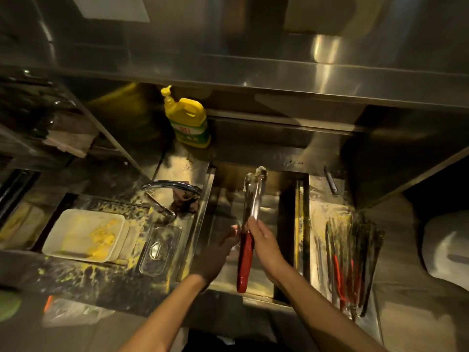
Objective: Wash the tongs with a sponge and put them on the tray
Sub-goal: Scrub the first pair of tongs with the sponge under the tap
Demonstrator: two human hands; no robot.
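Stainless steel lines this dim kitchen wash station, its counter (106, 280) dusted with yellow crumbs around a sunken sink basin (286, 199). Over that basin a person holds a pair of tongs (250, 224) with red handles, seemingly so that whatever comes off them falls into the sink and not onto the counter. The right hand (264, 246) pinches the tongs near the middle, where red grip meets bare metal, fingers closed round the shaft. The left hand (215, 257) sits just beside the handles on the left, dark in shadow or perhaps wrapped round a dark cloth or sponge; whether it grips anything cannot be told. The tongs' long axis runs near to far, tilted slightly right: the red handle end points back toward the person, while the soiled metal tips, nearly together, point away toward the far wall of the sink. Holding them lengthwise would leave the dirty tips free for scrubbing. A yellow detergent bottle (187, 118) stands on the far ledge, left of the basin, within reach. A curved tap (172, 186) and a brown rag (185, 199) lie left of the sink, beside a white container (83, 235) holding yellow scraps. To the right, more red-handled tongs (350, 262) lie in a row on the draining tray (319, 212), likely where this pair belongs once washed.
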